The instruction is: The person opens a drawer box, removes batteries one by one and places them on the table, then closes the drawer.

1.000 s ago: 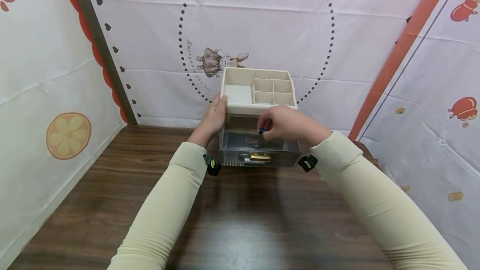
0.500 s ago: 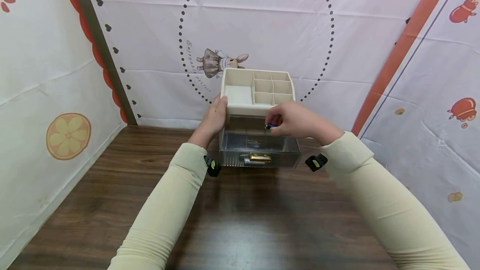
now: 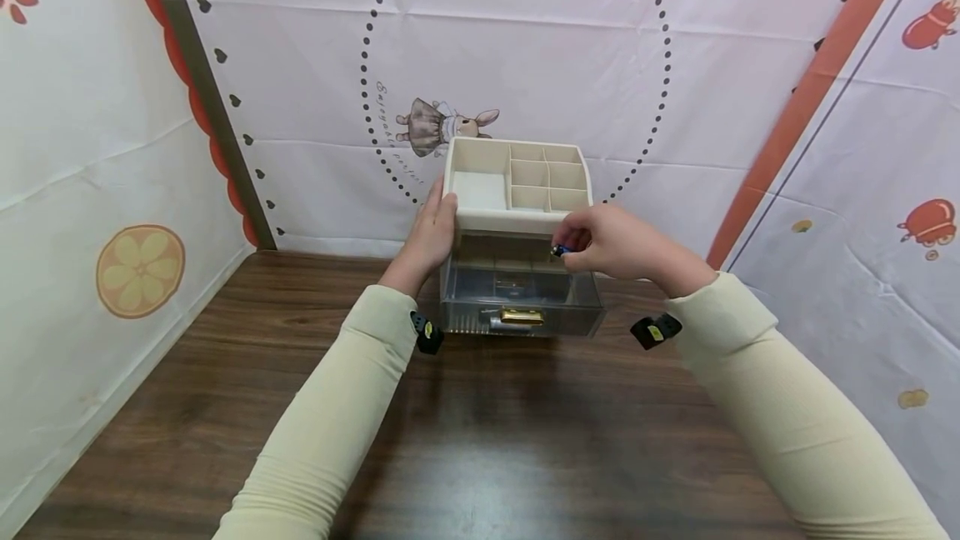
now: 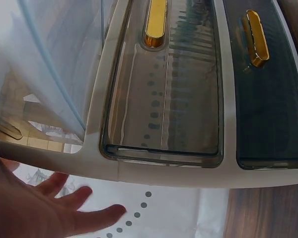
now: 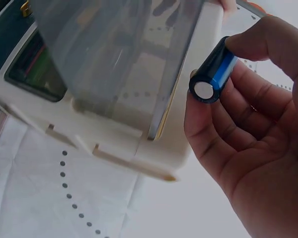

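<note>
One wooden table [image 3: 480, 457], bearing a cream organizer [image 3: 491, 222] near the middle of its far edge, with a pulled-out smoky drawer [image 3: 566, 322]. Touching the organizer's left side with an unclenched left hand [image 3: 433, 232]; pinching, in the right hand [image 3: 611, 238], a blue-and-black battery [image 5: 213, 72] near the drawer's right end. Apparently mid-transfer; next, probably calling for a steady pinch clear of the drawer's walls.

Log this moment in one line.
left grip: at left side of organizer; right grip: pinching blue-black battery; top drawer: open; lower drawers: shut
</note>
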A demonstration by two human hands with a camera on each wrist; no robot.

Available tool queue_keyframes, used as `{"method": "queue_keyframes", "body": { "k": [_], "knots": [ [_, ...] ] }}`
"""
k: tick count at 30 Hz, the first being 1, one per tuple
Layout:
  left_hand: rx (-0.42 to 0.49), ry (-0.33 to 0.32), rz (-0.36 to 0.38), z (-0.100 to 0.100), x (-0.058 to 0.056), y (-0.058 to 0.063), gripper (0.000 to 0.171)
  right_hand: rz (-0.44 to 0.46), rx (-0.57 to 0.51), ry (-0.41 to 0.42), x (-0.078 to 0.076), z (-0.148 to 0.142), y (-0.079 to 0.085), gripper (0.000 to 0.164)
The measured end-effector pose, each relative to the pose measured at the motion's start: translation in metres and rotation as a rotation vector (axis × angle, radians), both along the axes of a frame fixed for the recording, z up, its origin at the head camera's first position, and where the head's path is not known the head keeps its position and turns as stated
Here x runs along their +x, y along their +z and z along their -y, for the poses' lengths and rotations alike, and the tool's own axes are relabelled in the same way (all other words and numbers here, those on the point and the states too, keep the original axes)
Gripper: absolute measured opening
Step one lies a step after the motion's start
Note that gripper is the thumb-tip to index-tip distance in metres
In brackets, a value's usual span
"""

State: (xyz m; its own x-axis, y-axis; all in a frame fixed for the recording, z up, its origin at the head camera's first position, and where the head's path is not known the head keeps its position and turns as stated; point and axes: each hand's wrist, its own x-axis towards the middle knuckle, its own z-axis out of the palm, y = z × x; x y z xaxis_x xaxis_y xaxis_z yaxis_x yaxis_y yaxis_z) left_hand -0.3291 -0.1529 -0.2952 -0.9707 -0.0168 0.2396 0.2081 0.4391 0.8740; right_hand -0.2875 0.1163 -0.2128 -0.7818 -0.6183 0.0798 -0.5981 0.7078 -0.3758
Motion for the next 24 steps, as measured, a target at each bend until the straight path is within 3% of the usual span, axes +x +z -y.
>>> {"method": "queue_keyframes", "body": {
  "k": [8, 24],
  "knots": [
    [0.019, 0.008, 0.041, 0.001, 0.000, 0.002, 0.054, 0.018, -0.019, -0.041, 0.001, -0.015, -0.001, 0.019],
    [-0.079, -0.012, -0.031, 0.002, 0.004, 0.007, 0.047, 0.029, -0.073, -0.130, -0.006, -0.046, -0.012, 0.016]
  ]
}}
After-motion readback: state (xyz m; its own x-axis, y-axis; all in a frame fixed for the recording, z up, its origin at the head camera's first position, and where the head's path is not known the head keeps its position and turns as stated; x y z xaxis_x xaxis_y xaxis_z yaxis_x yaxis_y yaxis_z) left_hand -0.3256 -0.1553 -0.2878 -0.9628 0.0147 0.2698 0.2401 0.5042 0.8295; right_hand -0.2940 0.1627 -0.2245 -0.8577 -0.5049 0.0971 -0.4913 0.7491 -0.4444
